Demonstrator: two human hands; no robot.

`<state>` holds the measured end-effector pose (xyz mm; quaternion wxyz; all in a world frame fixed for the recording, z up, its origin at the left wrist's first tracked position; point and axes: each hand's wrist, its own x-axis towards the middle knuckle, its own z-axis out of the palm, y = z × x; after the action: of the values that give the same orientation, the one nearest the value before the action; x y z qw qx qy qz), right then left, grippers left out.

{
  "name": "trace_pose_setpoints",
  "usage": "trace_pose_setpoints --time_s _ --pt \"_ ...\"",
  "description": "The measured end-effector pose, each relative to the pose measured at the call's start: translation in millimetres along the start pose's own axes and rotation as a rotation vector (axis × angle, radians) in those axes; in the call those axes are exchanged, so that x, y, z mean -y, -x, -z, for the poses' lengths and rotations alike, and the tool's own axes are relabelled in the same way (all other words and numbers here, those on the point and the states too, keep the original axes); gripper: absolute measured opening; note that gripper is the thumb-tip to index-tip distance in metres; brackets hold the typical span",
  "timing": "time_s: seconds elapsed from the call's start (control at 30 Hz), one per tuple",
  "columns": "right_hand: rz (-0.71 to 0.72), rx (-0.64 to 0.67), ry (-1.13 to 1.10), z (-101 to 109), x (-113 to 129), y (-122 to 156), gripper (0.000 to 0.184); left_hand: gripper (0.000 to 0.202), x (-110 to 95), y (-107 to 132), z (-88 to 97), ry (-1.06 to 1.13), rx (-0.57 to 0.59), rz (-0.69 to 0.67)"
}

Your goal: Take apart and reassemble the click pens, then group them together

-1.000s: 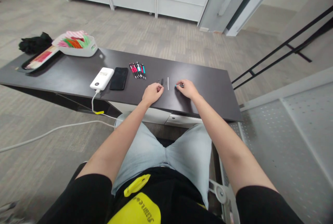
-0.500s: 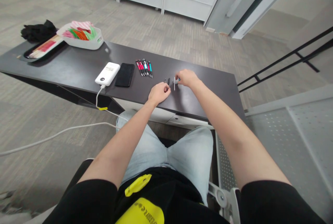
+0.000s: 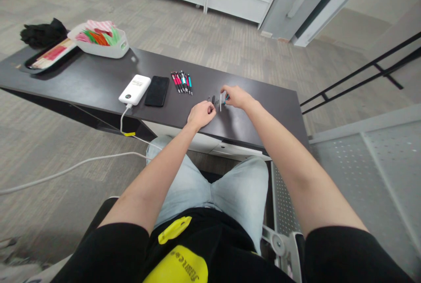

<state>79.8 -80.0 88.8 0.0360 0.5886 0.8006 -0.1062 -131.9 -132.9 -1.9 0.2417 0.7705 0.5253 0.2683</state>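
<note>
My left hand (image 3: 201,114) rests on the dark tabletop near its front edge, fingers curled and closed; whatever is in them, if anything, is hidden. Pinched in my right hand (image 3: 237,97) is a small teal piece (image 3: 226,97) that looks like a pen part. A thin white stick (image 3: 220,102), like a pen refill, lies between my two hands. Just beyond my left fingertips are a small black piece (image 3: 213,99) and a tiny dark bit (image 3: 208,98). Several pens (image 3: 181,83) in red, black, white and teal lie side by side farther left.
A black phone (image 3: 157,91) and a white power bank (image 3: 135,90) with a cable (image 3: 122,121) lie left of the pens. At the table's far left are a white basket (image 3: 108,51) of colourful items, a black tray (image 3: 33,66) and a black cloth (image 3: 42,34).
My right fingers have shifted slightly, and more of the teal piece shows between them. My left hand stays in place. The view has tilted a little.
</note>
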Motion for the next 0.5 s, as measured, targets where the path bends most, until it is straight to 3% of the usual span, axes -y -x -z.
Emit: trace_pose_setpoints --time_s 0.3,0.5 --pt "-0.036 -0.109 -0.238 -1.6 -20.4 9.2 0.069 0.012 0.1 -0.3 0.2 -0.007 0.007 0.004" --pt "-0.135 -0.177 -0.293 -14.3 -36.1 10.7 0.044 0.012 -1.4 0.2 1.9 -0.013 0.005 0.010"
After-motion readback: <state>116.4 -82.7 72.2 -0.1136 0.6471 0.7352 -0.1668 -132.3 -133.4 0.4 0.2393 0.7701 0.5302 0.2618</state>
